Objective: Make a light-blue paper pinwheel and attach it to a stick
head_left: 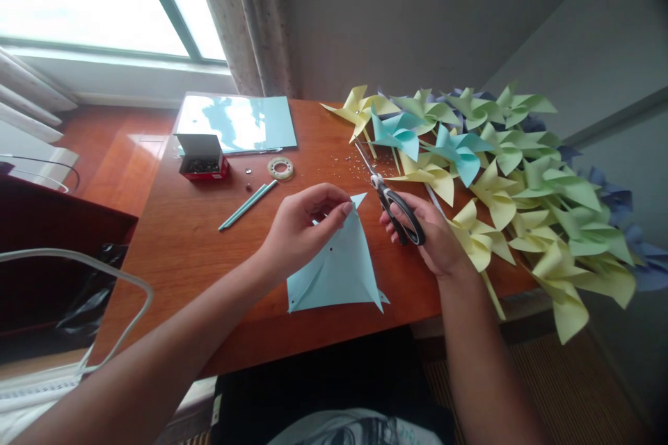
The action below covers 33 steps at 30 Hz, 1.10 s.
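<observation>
Paper: the light-blue creased paper sheet (339, 268) is laid near the front edge of the reddish-brown wooden table (209, 250), straight before the person. Most of it lies flat and only its far corner is raised. A small dark dot is seen near its middle.
Left hand: the left hand (303, 226) is closed in a pinch on that far corner, with thumb and fingertips pressed together on the paper. The corner is probably lifted this way so that the edge is held taut and clear of the wood.
Left arm pose: the forearm is brought in from the lower left, the wrist is raised slightly, and the fingers are curled downward onto the sheet.
Scissors: the black-handled steel scissors (399, 212) are gripped by the right hand (435, 240), with fingers passed through the loops. The blades are pointed away and to the left, just beside the lifted corner — they look closed, though a narrow gap cannot be ruled out.
Right arm pose: the forearm is extended from the lower right and the hand is clenched round the handles just above the table.
Finished pieces: a heap of yellow, green and blue paper pinwheels (522, 174) is piled along the right side, likely so that the middle is left free.
Supplies: a red open box of small dark pins (202, 156), a clear tape roll (280, 167), pale teal sticks (248, 205) and a stack of glossy blue sheets (245, 122) are set at the far left — apart from both hands.
</observation>
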Tool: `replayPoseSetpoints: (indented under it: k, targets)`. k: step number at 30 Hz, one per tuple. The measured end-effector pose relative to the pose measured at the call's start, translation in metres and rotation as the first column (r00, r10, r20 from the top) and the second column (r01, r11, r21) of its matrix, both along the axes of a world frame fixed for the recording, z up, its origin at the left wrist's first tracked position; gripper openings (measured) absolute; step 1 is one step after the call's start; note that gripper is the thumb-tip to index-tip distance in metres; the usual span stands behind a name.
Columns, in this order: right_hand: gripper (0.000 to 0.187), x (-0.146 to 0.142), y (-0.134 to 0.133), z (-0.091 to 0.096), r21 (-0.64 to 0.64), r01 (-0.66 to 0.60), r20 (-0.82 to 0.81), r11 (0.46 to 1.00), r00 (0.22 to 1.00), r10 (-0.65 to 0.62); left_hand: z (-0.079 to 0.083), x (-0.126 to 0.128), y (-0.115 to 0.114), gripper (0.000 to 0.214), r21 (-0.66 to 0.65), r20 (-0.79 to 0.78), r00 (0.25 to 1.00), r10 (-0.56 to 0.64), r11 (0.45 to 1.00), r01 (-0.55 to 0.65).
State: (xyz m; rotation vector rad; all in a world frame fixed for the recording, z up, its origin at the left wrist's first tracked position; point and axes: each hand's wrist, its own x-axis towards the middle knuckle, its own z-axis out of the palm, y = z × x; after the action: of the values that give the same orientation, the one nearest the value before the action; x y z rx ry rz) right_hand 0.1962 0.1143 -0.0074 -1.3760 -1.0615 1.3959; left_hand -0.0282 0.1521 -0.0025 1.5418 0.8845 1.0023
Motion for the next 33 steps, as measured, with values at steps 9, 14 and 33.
replayPoseSetpoints:
  k: [9,14,33]
  targets:
    - [0.045,-0.001,-0.012,0.000,0.243,-0.106,0.820,0.964,0.554,-0.145,-0.001,0.000,0.001,0.017,0.026,0.003,1.000,-0.006,1.000,0.006]
    - [0.045,0.002,-0.014,-0.003,0.260,-0.228,0.926,0.938,0.336,-0.174,0.001,0.001,0.001,0.019,-0.012,0.008,1.000,0.004,1.000,-0.004]
    - [0.044,0.004,-0.012,0.004,0.091,-0.270,0.992,0.959,0.106,-0.065,0.006,0.003,0.001,0.022,-0.066,0.026,0.999,0.045,0.997,-0.043]
